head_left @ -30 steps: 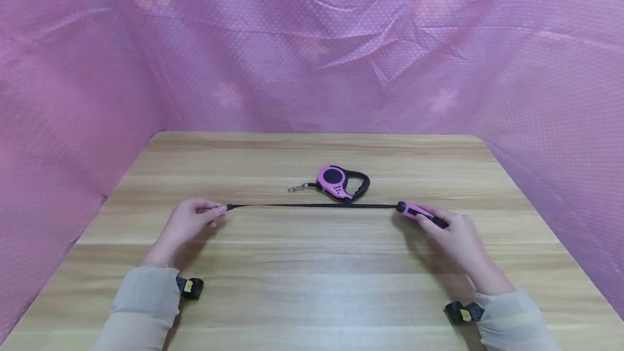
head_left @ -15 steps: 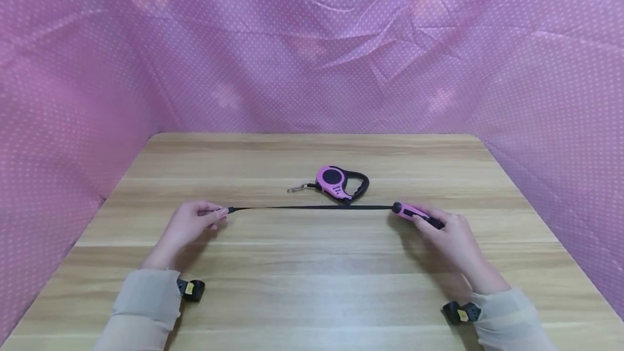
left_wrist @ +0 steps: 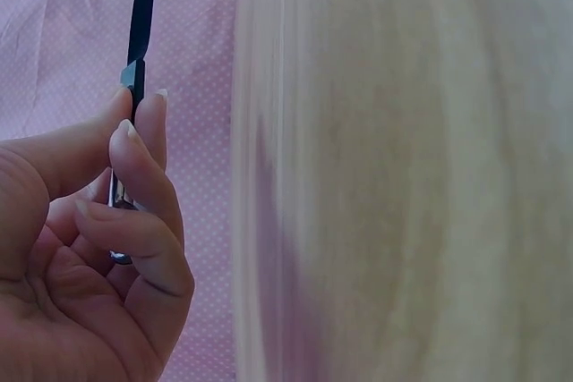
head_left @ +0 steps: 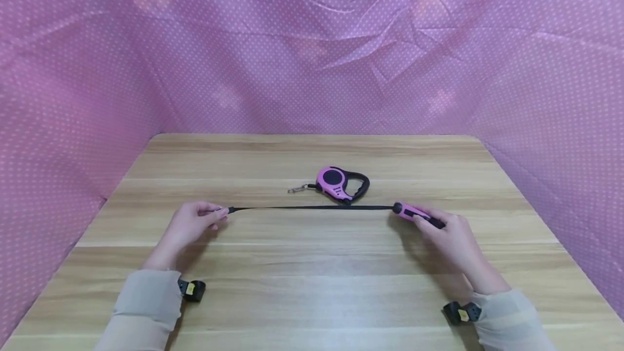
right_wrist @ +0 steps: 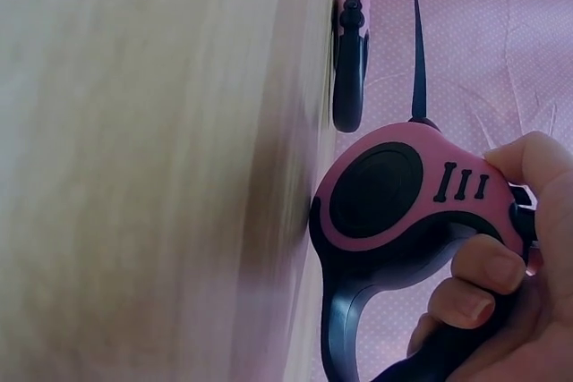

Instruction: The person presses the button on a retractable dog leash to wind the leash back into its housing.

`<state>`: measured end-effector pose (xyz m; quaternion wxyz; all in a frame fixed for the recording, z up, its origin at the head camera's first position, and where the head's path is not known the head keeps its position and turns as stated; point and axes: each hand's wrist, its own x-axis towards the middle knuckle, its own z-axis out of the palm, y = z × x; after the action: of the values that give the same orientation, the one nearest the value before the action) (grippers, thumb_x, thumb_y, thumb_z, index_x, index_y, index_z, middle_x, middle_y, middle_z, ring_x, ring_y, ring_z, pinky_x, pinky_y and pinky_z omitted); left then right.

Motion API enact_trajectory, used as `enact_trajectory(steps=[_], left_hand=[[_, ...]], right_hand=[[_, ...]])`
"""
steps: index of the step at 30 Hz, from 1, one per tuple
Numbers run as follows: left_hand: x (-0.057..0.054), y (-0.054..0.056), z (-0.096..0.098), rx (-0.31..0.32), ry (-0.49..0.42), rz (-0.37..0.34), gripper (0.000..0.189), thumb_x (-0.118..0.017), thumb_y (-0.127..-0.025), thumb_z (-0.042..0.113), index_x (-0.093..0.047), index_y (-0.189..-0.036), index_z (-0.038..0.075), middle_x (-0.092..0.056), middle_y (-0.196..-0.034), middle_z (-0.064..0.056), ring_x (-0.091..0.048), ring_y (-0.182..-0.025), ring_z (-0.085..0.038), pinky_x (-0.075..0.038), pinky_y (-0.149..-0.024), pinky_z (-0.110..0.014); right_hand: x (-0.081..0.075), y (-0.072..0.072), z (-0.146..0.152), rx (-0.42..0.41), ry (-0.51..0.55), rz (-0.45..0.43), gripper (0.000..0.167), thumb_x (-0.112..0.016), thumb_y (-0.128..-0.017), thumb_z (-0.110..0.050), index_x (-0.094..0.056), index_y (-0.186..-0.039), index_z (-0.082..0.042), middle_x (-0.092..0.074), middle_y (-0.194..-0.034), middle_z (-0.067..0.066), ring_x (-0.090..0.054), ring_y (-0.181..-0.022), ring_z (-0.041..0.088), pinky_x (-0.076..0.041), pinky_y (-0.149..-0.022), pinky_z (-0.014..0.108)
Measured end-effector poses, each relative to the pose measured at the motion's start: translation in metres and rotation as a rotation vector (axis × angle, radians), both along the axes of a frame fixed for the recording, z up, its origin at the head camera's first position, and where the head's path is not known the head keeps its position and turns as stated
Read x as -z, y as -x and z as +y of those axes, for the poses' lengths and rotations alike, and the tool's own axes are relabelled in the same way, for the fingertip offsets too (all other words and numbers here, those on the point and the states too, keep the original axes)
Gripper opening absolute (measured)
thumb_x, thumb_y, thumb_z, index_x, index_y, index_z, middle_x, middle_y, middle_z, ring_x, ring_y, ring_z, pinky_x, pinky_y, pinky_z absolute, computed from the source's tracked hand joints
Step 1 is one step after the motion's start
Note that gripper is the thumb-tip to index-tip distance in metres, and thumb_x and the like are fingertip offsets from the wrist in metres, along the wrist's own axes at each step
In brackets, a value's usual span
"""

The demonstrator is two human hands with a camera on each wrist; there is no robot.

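Observation:
A pink and black retractable dog leash (right_wrist: 439, 158) is gripped by my right hand (head_left: 450, 234), fingers curled around its black handle in the right wrist view. From its nose a flat black strap (head_left: 312, 207) runs left across the table, stretched nearly straight above the wood. My left hand (head_left: 192, 223) pinches the strap's end at the metal clip (left_wrist: 121, 194), which is partly hidden behind the fingers. Behind the strap a second pink and black leash (head_left: 336, 183) lies flat, its strap drawn in and its metal clip (head_left: 297, 188) pointing left.
The wooden table (head_left: 302, 297) has pink dotted cloth (head_left: 312, 69) hanging behind it and at both sides. A small black camera is worn on each wrist, the left one (head_left: 192, 289) and the right one (head_left: 460, 313).
My right hand has shifted slightly left with the leash over the last second, shortening the stretched strap a little. My left hand has barely moved, and the second leash lies where it was.

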<state>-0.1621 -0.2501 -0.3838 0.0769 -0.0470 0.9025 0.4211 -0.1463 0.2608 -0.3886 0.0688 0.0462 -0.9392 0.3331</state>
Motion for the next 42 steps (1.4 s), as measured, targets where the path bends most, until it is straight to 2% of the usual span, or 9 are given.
enact_trajectory(steps=[11,19,26,32,37,42], left_hand=[[-0.002,0.001,0.003,0.017,0.004,0.009,0.040,-0.061,-0.098,0.033,-0.066,-0.120,0.000,-0.074,-0.107,-0.013,-0.063,-0.081,-0.014,-0.051,-0.069,-0.028],[-0.001,0.002,0.003,0.012,-0.011,0.002,0.041,-0.061,-0.099,0.031,-0.064,-0.123,-0.002,-0.074,-0.107,-0.015,-0.064,-0.081,-0.015,-0.050,-0.062,-0.026],[0.000,0.004,0.004,0.020,-0.036,-0.014,0.041,-0.062,-0.098,0.032,-0.065,-0.122,-0.001,-0.074,-0.108,-0.014,-0.065,-0.082,-0.015,-0.053,-0.069,-0.026],[0.001,0.006,0.006,0.017,-0.050,-0.018,0.041,-0.062,-0.098,0.034,-0.066,-0.120,0.000,-0.074,-0.104,-0.012,-0.064,-0.080,-0.015,-0.050,-0.061,-0.025],[0.001,0.008,0.008,0.026,-0.051,-0.030,0.042,-0.062,-0.098,0.035,-0.065,-0.121,0.000,-0.074,-0.105,-0.012,-0.064,-0.080,-0.015,-0.051,-0.064,-0.026],[0.001,0.009,0.011,0.029,-0.050,-0.034,0.040,-0.062,-0.098,0.033,-0.065,-0.120,0.000,-0.074,-0.102,-0.011,-0.063,-0.079,-0.015,-0.050,-0.061,-0.026]], right_hand=[[0.002,0.003,-0.001,-0.017,0.006,0.035,0.036,-0.066,-0.095,-0.028,-0.069,-0.124,-0.007,-0.071,-0.108,0.025,-0.057,-0.079,0.024,-0.045,-0.065,0.027],[0.000,0.002,-0.004,-0.015,0.019,0.004,0.037,-0.066,-0.096,-0.029,-0.068,-0.125,-0.007,-0.071,-0.102,0.021,-0.054,-0.074,0.020,-0.043,-0.059,0.024],[-0.001,0.003,-0.008,-0.029,0.013,-0.013,0.038,-0.066,-0.095,-0.029,-0.068,-0.126,-0.006,-0.071,-0.102,0.019,-0.054,-0.074,0.019,-0.044,-0.061,0.024],[-0.001,0.004,-0.012,-0.033,0.020,-0.026,0.038,-0.066,-0.096,-0.029,-0.068,-0.126,-0.007,-0.070,-0.097,0.018,-0.052,-0.070,0.018,-0.043,-0.059,0.024],[-0.002,0.004,-0.016,-0.042,0.038,-0.011,0.036,-0.067,-0.095,-0.028,-0.069,-0.125,-0.007,-0.070,-0.093,0.016,-0.051,-0.068,0.016,-0.042,-0.058,0.024],[-0.001,0.005,-0.020,-0.042,0.047,-0.011,0.036,-0.067,-0.095,-0.028,-0.069,-0.124,-0.007,-0.070,-0.087,0.012,-0.050,-0.064,0.014,-0.042,-0.055,0.023]])
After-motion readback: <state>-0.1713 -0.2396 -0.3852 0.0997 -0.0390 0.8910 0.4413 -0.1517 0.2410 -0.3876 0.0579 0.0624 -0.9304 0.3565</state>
